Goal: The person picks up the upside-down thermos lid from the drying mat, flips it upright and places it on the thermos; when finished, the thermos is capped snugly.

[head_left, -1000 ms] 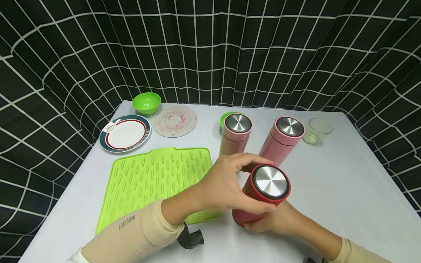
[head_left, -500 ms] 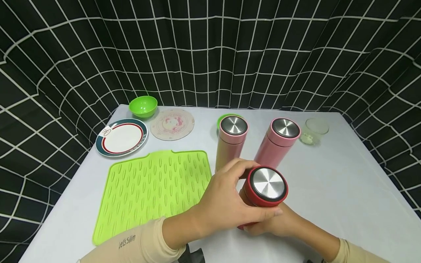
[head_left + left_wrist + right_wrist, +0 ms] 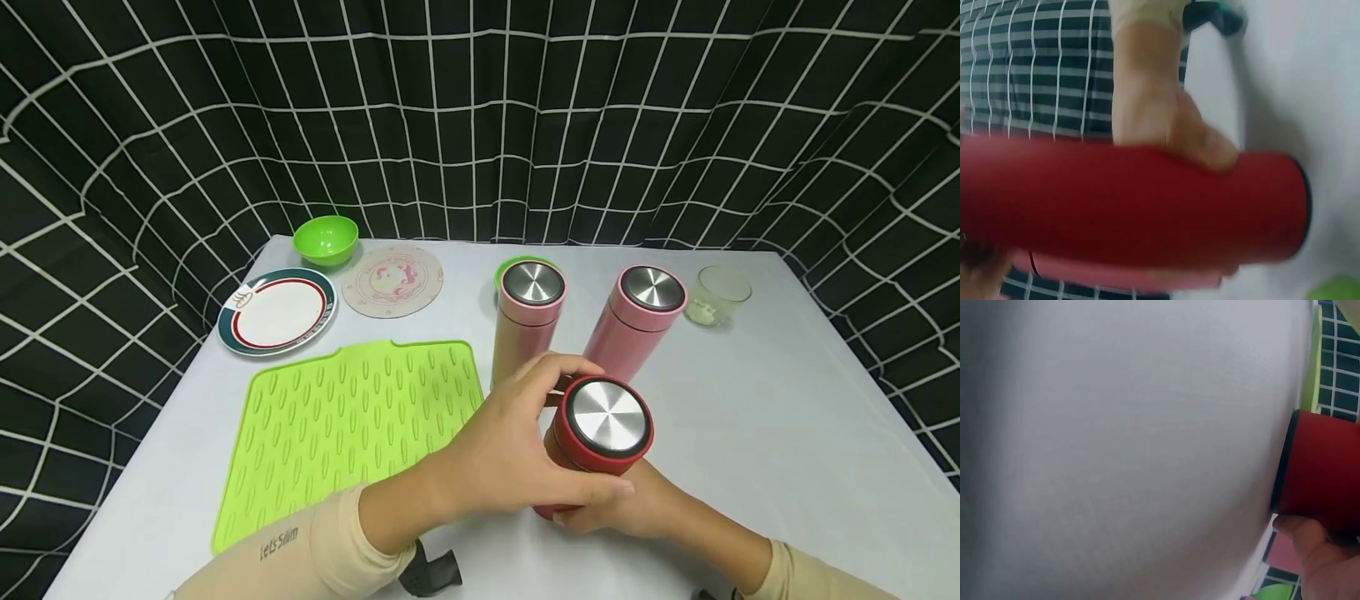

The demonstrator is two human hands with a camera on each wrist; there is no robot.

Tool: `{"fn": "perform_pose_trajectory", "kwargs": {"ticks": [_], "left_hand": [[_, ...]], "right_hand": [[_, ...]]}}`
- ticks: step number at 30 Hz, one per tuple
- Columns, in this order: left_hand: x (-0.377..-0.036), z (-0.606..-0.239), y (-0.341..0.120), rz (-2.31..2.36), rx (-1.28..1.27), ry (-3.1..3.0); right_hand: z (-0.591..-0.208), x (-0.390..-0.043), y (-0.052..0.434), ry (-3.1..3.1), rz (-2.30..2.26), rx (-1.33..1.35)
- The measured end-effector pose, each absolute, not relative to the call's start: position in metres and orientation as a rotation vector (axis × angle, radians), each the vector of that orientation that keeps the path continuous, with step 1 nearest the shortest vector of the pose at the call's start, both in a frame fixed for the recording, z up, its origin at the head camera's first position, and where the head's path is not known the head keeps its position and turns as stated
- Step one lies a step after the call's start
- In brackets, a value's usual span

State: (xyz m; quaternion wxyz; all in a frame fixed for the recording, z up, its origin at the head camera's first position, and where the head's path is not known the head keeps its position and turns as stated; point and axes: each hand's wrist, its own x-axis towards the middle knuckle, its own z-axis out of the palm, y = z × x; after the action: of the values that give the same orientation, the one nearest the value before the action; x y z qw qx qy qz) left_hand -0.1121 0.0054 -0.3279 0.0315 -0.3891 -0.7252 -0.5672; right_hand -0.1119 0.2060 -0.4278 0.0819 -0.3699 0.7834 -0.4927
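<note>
A red thermos bottle with a silver-topped lid is between both hands at the front of the table. My left hand grips it high up, thumb across the near side and fingers round the far side. Lower down, my right hand holds the body, partly hidden behind the left. In the left wrist view the right hand is wrapped round the red bottle toward its black-rimmed base. The right wrist view shows fingers beside that base. I cannot tell whether the base touches the table.
Two pink thermos bottles stand just behind the hands. A green bowl is partly hidden there. Left are a light green mat, a rimmed plate, a round mat and another green bowl. A glass stands right.
The head view has shifted slightly, moving everything in it a little left. My left thumb now lies farther across the bottle's near side, and less of the lower body shows. Both hands keep their hold.
</note>
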Motion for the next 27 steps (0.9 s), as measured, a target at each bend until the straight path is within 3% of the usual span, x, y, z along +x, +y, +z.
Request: {"fn": "perform_pose_trajectory", "kwargs": {"ticks": [5, 18, 27], "left_hand": [[-0.105, -0.326, 0.01, -1.699, -1.062, -2.139], [-0.144, -0.331, 0.001, -2.167, -1.471, -2.227], [-0.143, -0.325, -0.004, -2.096, -1.513, -2.303]], "right_hand": [[-0.427, -0.112, 0.205, 2.401, -1.405, -1.122], [-0.425, -0.111, 0.212, 2.39, -1.426, -0.927], [-0.425, -0.116, 0.214, 2.396, -1.358, -1.112]]}}
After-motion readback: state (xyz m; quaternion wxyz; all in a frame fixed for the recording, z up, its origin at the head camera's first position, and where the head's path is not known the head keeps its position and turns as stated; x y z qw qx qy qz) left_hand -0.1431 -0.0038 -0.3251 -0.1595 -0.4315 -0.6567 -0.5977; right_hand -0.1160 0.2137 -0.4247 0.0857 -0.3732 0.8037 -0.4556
